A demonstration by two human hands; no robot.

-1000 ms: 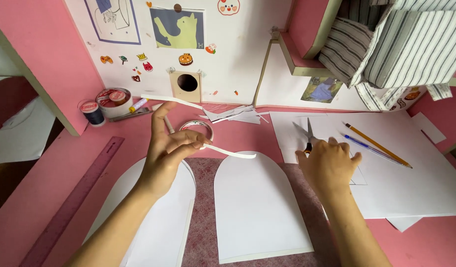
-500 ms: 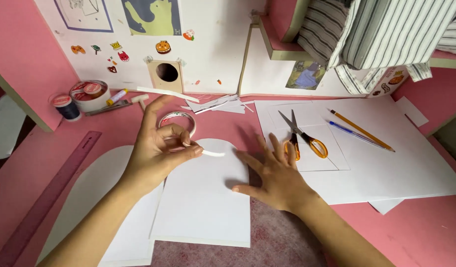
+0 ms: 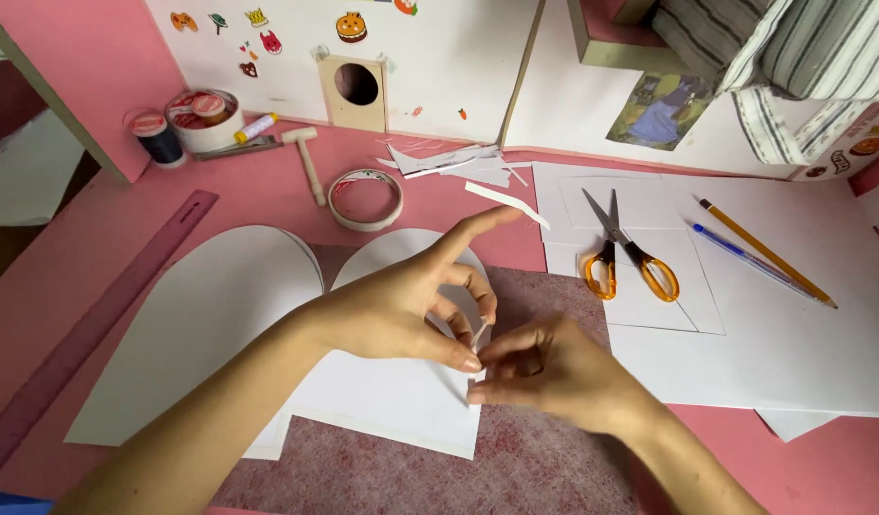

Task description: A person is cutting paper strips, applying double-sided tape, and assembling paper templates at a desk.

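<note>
White arched card piece (image 3: 392, 381) sits on the pink felt mat (image 3: 554, 296), and I've got both hands meeting right over its right edge. My left hand (image 3: 401, 305) and right hand (image 3: 544, 377) are both pinching a thin white strip (image 3: 480, 334), looks like tape, though it's blurry. Tape roll (image 3: 365, 198) lies just behind, orange scissors (image 3: 625, 253) off to the right on paper.

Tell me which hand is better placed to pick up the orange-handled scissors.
The right hand: the scissors lie on the white sheet on its side, while the left hand would have to cross over it.
</note>
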